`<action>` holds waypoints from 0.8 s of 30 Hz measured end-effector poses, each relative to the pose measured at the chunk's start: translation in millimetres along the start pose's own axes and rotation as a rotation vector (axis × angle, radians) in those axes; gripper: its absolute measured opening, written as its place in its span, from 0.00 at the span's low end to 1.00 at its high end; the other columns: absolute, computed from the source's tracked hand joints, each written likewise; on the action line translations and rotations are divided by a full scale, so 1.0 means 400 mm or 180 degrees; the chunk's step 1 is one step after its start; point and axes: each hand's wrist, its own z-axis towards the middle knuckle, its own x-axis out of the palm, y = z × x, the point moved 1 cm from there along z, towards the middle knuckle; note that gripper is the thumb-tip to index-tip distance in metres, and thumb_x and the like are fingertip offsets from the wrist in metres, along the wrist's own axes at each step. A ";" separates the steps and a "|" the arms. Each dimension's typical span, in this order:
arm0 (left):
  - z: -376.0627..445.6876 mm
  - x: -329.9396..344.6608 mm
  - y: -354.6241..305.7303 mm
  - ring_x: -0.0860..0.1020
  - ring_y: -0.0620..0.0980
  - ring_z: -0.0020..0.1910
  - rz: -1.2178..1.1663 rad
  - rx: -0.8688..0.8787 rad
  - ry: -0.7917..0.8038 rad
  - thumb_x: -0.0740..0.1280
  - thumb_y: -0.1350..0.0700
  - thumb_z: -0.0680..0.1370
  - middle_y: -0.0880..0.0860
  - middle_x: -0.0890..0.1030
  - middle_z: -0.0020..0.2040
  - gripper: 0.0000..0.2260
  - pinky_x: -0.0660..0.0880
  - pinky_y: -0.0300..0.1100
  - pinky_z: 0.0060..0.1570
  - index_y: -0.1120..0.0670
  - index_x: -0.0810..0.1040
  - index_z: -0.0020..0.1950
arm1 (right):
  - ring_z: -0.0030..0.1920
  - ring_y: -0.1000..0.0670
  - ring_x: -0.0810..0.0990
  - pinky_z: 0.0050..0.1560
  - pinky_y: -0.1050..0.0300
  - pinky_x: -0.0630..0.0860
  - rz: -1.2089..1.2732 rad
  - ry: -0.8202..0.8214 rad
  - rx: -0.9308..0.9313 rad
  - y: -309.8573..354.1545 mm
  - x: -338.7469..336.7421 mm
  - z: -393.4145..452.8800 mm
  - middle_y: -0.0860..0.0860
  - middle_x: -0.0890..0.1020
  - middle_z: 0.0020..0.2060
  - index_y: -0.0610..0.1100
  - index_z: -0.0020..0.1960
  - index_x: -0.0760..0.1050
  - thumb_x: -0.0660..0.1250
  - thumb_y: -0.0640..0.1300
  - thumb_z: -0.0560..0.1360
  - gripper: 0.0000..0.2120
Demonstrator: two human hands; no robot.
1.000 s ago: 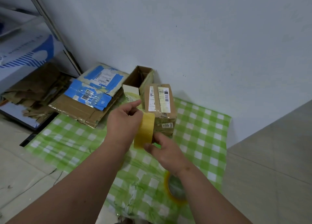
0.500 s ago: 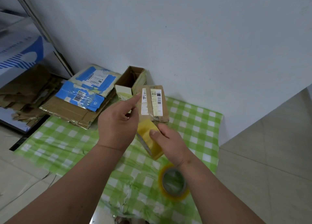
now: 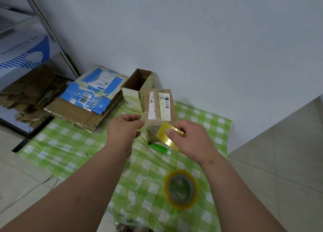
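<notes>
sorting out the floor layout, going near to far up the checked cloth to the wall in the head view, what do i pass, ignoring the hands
loose tape roll → green pen → labelled parcel → open box

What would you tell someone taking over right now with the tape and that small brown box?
Left hand pinches the free end of the tape strip.
Right hand grips the tape roll.
The strip spans between them, in front of the brown box on the checked cloth.
A spare roll and a green tool lie nearer.
Done: strip drawn out.
Left, likely: stick it on the box, cut it.
</notes>
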 end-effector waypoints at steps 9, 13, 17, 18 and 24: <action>0.005 0.010 0.035 0.80 0.49 0.38 -0.0270 -0.0388 0.0051 0.71 0.58 0.77 0.52 0.82 0.36 0.04 0.81 0.52 0.47 0.53 0.78 0.44 | 0.32 0.64 0.74 0.30 0.65 0.64 0.0053 0.0356 0.0074 -0.009 -0.022 0.017 0.68 0.76 0.30 0.67 0.35 0.73 0.68 0.59 0.74 0.10; 0.012 0.029 0.038 0.77 0.48 0.39 -0.0213 -0.0424 -0.0091 0.69 0.56 0.79 0.50 0.79 0.39 0.06 0.82 0.53 0.47 0.50 0.76 0.42 | 0.28 0.62 0.73 0.28 0.69 0.66 0.0366 0.0471 0.0235 -0.019 -0.038 0.039 0.64 0.76 0.27 0.54 0.36 0.77 0.72 0.56 0.73 0.10; 0.024 0.040 0.036 0.76 0.49 0.42 -0.0421 -0.0601 -0.0061 0.69 0.59 0.79 0.51 0.77 0.43 0.06 0.82 0.53 0.44 0.52 0.76 0.42 | 0.25 0.62 0.70 0.28 0.71 0.64 0.0635 0.0596 0.0225 -0.031 -0.078 0.054 0.62 0.73 0.23 0.52 0.32 0.76 0.72 0.50 0.74 0.13; 0.026 0.045 0.033 0.77 0.49 0.40 -0.0575 -0.0656 0.0014 0.67 0.61 0.79 0.53 0.78 0.42 0.07 0.83 0.52 0.41 0.53 0.75 0.42 | 0.26 0.61 0.69 0.29 0.70 0.64 0.0673 0.0652 0.0241 -0.032 -0.087 0.058 0.60 0.73 0.24 0.50 0.32 0.77 0.72 0.49 0.74 0.13; 0.039 0.059 0.003 0.82 0.48 0.34 -0.0980 -0.0827 0.0327 0.67 0.67 0.77 0.53 0.83 0.33 0.10 0.83 0.50 0.37 0.54 0.76 0.53 | 0.38 0.48 0.73 0.43 0.53 0.66 0.0941 0.0769 0.0404 -0.037 -0.127 0.075 0.45 0.77 0.35 0.37 0.42 0.80 0.67 0.52 0.63 0.19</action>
